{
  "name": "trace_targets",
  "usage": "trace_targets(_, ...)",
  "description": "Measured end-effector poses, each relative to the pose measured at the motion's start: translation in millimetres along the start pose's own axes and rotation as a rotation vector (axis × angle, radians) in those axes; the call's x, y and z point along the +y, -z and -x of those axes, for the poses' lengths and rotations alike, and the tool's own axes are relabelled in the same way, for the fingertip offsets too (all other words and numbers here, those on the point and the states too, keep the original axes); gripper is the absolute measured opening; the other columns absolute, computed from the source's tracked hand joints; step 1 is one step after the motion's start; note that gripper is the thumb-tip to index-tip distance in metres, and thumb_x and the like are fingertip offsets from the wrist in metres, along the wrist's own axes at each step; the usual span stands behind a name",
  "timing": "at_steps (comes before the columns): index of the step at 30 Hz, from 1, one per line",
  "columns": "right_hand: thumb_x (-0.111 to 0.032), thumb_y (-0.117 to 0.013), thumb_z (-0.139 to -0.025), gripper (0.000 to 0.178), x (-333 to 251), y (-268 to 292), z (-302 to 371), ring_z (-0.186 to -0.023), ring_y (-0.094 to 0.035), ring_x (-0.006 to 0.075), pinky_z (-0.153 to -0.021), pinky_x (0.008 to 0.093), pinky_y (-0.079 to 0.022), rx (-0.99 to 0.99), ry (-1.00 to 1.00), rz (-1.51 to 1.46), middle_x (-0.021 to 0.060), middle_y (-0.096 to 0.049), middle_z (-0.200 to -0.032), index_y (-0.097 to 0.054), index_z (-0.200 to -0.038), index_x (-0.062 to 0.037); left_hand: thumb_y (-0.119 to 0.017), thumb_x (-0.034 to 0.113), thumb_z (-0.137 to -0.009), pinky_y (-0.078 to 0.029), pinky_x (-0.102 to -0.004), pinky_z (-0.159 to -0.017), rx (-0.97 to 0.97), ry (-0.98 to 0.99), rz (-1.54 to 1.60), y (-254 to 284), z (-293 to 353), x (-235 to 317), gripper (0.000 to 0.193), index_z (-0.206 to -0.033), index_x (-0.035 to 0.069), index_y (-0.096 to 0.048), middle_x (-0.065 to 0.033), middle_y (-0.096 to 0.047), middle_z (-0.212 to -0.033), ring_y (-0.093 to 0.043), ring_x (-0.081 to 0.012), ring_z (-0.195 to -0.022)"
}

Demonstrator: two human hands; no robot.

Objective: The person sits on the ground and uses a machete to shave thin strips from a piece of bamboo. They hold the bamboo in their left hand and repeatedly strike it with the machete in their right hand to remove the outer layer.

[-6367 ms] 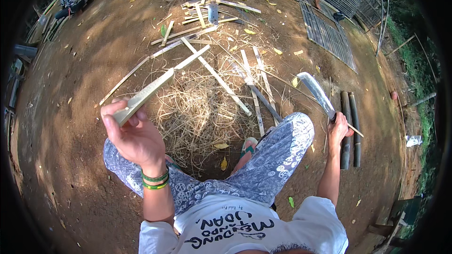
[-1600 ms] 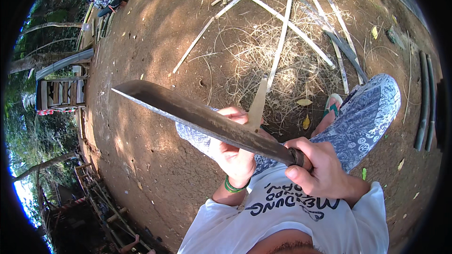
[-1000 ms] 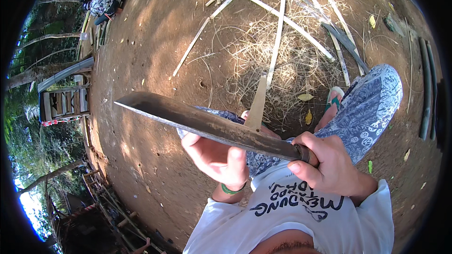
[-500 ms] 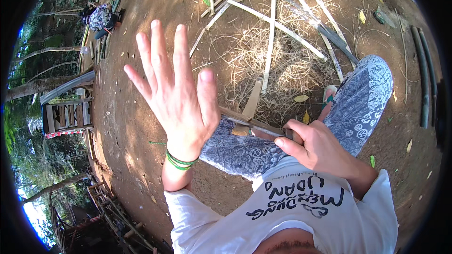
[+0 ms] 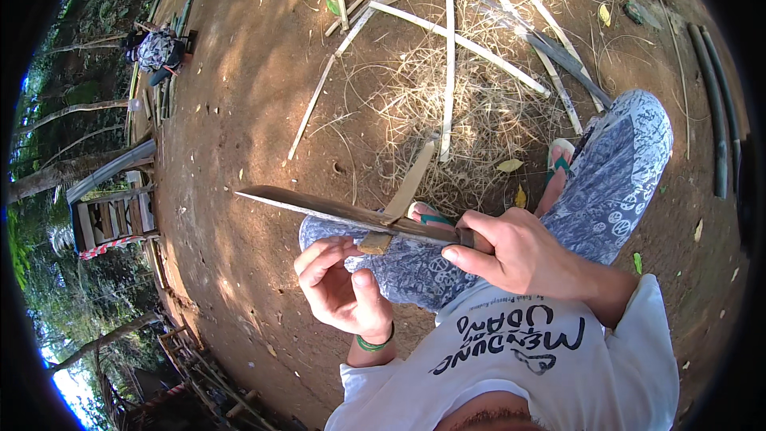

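My right hand is closed round the handle of a machete, held across my lap with its long blade reaching to the left. A short flat strip of bamboo or wood crosses the blade near its middle. The strip's far part slants up beyond the blade, and its thick near end shows just below it. Close by that near end is my left hand, fingers loosely curled and thumb apart, with nothing in it. Whether a fingertip touches the strip I cannot tell.
Pale shavings lie heaped in front of my sandalled feet. Around them are long split strips and a dark strip. Dark poles lie at the right. At the far left are a bundle of patterned cloth and a wooden structure.
My left hand has come down from its raised, spread position, curling its fingers near the strip's near end. The machete blade it hid now shows. My right hand keeps its hold.
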State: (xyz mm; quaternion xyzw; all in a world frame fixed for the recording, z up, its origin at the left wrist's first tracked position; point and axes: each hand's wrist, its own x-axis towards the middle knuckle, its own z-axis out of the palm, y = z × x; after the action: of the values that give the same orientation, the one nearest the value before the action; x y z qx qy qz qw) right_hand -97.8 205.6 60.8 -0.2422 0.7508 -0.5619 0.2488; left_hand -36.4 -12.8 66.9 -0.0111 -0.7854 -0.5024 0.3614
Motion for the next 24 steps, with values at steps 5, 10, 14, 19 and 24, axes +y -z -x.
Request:
trace_targets(5, -0.036, -0.067, -0.093, 0.053, -1.6, -11.1, -14.8, -0.051, -0.063, 0.0352, -0.049, 0.0433, -0.048, -0.018, 0.012, 0.018, 0.0129, -0.06, -0.055, -0.06, -0.116, 0.011, -0.072, 0.024, -0.093, -0.054, -0.0342, -0.088, 0.088, 0.12, 0.065, -2.5, 11.0, -12.0, 0.04, -0.116, -0.004, -0.056, -0.016, -0.058, -0.117, -0.061, -0.0226, -0.104)
trace_targets(10, -0.04, -0.066, -0.093, 0.045, 3.3, -18.1, -27.2, -0.05, -0.063, 0.0347, -0.049, 0.0437, -0.048, -0.035, 0.07, -0.01, 0.0129, -0.057, -0.052, -0.059, -0.092, 0.0046, -0.066, 0.027, -0.097, -0.06, -0.0357, -0.086, 0.098, 0.044, 0.069, 3.9, 3.1, -14.0, 0.037, -0.116, -0.002, -0.054, -0.0154, -0.058, -0.117, -0.062, -0.0227, -0.108)
trace_targets(14, -0.042, -0.064, -0.094, 0.045, 19.7, -26.5, -43.1, -0.052, -0.063, 0.0362, -0.053, 0.0459, -0.05, -0.029, 0.03, 0.058, 0.0134, -0.058, -0.053, -0.058, -0.084, 0.0006, -0.066, 0.027, -0.097, -0.058, -0.0352, -0.088, 0.12, 0.055, 0.005, 7.6, -0.9, -19.2, 0.035, -0.115, 0.0, -0.054, -0.0151, -0.058, -0.113, -0.062, -0.0226, -0.105)
trace_targets(19, -0.047, -0.06, -0.095, 0.052, 137.1, -39.8, -78.6, -0.061, -0.065, 0.0387, -0.058, 0.0467, -0.05, 0.081, -0.185, 0.223, 0.0218, -0.061, -0.061, -0.063, -0.077, 0.0021, -0.075, 0.034, -0.09, -0.05, -0.0364, -0.09, 0.187, 0.163, 0.049, -5.6, -5.9, -9.5, 0.044, -0.108, -0.001, -0.056, -0.0143, -0.062, -0.104, -0.061, -0.0218, -0.098)
trace_targets(24, -0.048, -0.06, -0.096, 0.052, 128.1, -46.1, -84.2, -0.063, -0.067, 0.0373, -0.06, 0.0465, -0.051, 0.096, -0.266, 0.198, 0.0201, -0.063, -0.062, -0.064, -0.077, 0.0009, -0.074, 0.031, -0.091, -0.051, -0.0356, -0.088, 0.247, 0.126, 0.015, -2.2, -7.3, -24.3, 0.04, -0.108, -0.001, -0.056, -0.0148, -0.062, -0.103, -0.062, -0.0219, -0.095)
